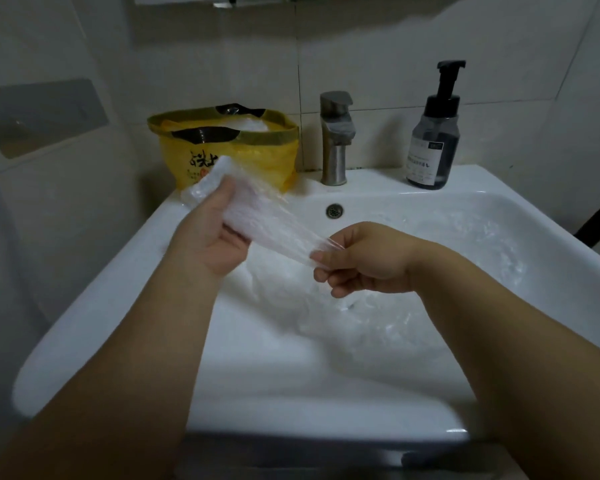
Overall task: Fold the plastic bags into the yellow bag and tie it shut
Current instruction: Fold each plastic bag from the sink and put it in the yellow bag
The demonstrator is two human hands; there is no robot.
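Left hand [207, 237] grips the folded end of a clear plastic bag [267, 221], right hand [368, 261] pinches its stretched tail taut, the yellow bag [219, 157] stands open just beyond the left hand, loose bags [378, 317] heaped beneath both.

Both bare arms reach in from the bottom, the left forearm [118, 358] angling up from the lower left and the right forearm [499, 323] coming in from the lower right. The left hand [210, 233] is raised higher, palm turned inward, fingers [229, 192] curled round the bunched end of a clear plastic bag [267, 223]. The right hand [364, 259] sits lower and just apart from it, back to the camera, wrist bent, pinching the bag's thin stretched end at its fingertips.
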